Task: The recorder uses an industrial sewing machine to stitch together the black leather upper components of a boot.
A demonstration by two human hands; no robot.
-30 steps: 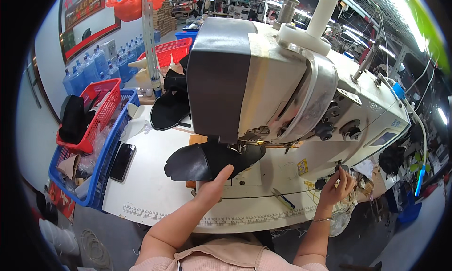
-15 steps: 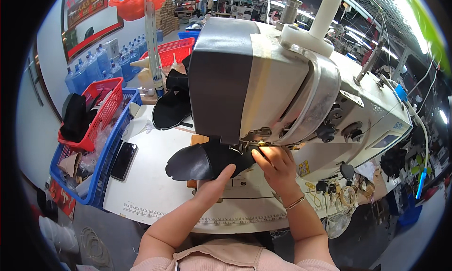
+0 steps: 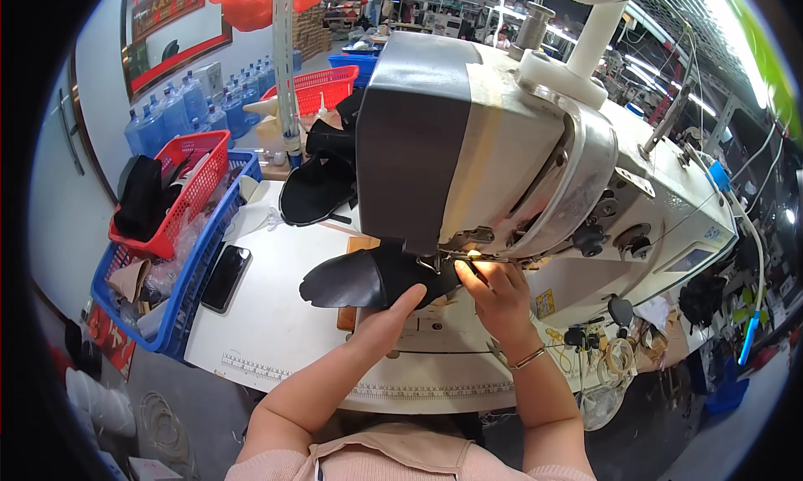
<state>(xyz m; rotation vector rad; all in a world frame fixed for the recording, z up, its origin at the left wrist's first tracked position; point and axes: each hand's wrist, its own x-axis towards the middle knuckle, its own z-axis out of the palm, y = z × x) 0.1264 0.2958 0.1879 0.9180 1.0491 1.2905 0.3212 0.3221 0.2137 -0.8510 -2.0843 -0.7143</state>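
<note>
A black shoe upper [image 3: 343, 280], smooth at its rounded left end and matte elsewhere, lies under the needle area of a big sewing machine [image 3: 502, 171]. My left hand [image 3: 386, 322] grips its near edge, thumb on top and fingers hidden underneath. At the upper's right end, my right hand [image 3: 500, 301] pinches the edge close beside the metal presser foot [image 3: 431, 262]. A small lamp lights those fingertips. The machine head covers the far part of the upper.
Left on the white table [image 3: 259, 339] lies a black phone [image 3: 227, 278], beside a blue basket [image 3: 180, 314] holding a red basket [image 3: 194, 188]. More black pieces [image 3: 318, 188] sit behind the machine head. Tape rolls [image 3: 617, 355] and tools lie at the right.
The view has shifted slightly, moving most of the scene rightward in the picture. Both hands keep their hold, and the shoe upper's smooth end looks tilted a little upward.
</note>
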